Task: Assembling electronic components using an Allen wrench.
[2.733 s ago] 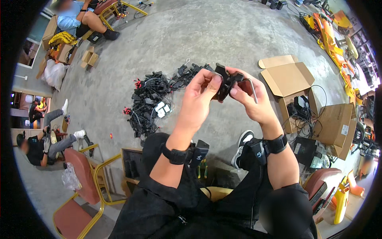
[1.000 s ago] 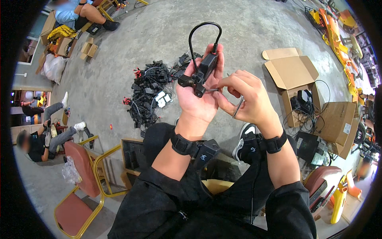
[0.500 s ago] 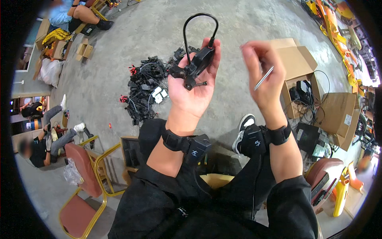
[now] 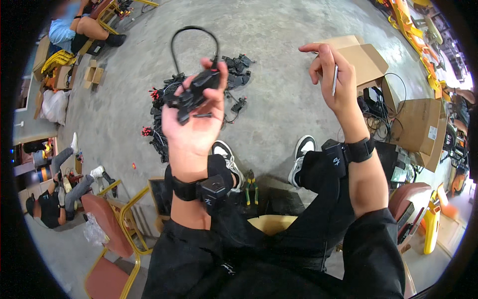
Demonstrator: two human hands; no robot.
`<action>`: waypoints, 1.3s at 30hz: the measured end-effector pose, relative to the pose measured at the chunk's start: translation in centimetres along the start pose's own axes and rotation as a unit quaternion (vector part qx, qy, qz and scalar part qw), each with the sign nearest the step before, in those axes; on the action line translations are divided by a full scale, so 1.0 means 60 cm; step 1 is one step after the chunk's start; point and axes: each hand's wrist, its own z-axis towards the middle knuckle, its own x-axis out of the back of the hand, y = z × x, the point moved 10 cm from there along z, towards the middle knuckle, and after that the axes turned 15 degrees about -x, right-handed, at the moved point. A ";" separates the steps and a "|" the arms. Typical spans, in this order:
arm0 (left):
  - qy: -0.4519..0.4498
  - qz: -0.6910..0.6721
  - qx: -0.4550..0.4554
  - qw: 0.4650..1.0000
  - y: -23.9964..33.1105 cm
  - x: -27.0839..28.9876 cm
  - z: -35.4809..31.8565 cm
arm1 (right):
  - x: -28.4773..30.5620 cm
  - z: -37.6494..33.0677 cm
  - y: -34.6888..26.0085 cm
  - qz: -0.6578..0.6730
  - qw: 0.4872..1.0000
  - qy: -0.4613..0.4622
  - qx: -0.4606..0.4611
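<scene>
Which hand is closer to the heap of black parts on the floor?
Left. The left hand is raised in front of the heap, hiding part of it; the right hand is well off to the heap's right.

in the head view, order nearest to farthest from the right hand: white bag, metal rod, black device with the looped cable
1. Metal rod: held in the right hand itself.
2. Black device: in the left hand.
3. White bag: well beyond, at far left.
</scene>
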 end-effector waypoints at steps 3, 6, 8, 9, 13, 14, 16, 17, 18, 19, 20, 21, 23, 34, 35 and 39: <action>0.012 0.008 -0.026 1.000 0.043 -0.001 0.007 | -0.014 0.020 0.072 -0.090 0.996 -0.007 0.025; -0.029 0.015 -0.049 0.998 0.077 -0.005 0.008 | -0.039 0.027 0.156 -0.112 0.993 -0.037 0.012; -0.012 0.028 -0.075 0.997 0.102 0.010 0.005 | -0.048 0.042 0.263 -0.012 0.971 -0.116 -0.210; -0.015 -0.002 -0.070 0.997 0.106 0.013 -0.003 | -0.044 0.033 0.322 0.088 0.917 -0.132 -0.366; 0.024 0.033 -0.074 0.996 0.150 0.047 -0.041 | 0.045 0.165 0.328 -0.235 0.932 -0.121 -0.247; 0.033 0.039 -0.088 0.995 0.166 0.054 -0.052 | 0.049 0.198 0.314 -0.270 0.938 -0.136 -0.167; 0.019 0.076 -0.112 0.991 0.201 0.060 -0.057 | 0.063 0.255 0.324 -0.364 0.917 -0.114 -0.117; 0.047 0.083 -0.118 0.988 0.218 0.074 -0.058 | 0.056 0.275 0.344 -0.409 0.897 -0.113 -0.126; 0.082 0.092 -0.128 0.984 0.235 0.090 -0.060 | 0.037 0.288 0.353 -0.431 0.889 -0.119 -0.101; 0.081 0.057 -0.128 0.987 0.243 0.095 -0.057 | 0.014 0.296 0.386 -0.461 0.866 -0.139 -0.137; 0.098 0.067 -0.139 0.983 0.260 0.104 -0.058 | -0.026 0.299 0.409 -0.471 0.856 -0.164 -0.135; 0.125 0.076 -0.157 0.977 0.276 0.115 -0.059 | -0.064 0.301 0.433 -0.485 0.843 -0.185 -0.142; 0.127 0.033 -0.165 0.977 0.294 0.122 -0.049 | -0.150 0.295 0.489 -0.485 0.822 -0.244 -0.173; 0.267 0.002 -0.219 0.939 0.355 0.145 -0.027 | -0.481 0.396 0.653 -0.454 0.834 -0.270 -0.160; 0.279 0.007 -0.227 0.933 0.361 0.152 -0.032 | -0.490 0.403 0.662 -0.460 0.833 -0.265 -0.153; 0.216 0.055 -0.233 0.947 0.370 0.142 -0.029 | -0.518 0.407 0.685 -0.459 0.837 -0.283 -0.092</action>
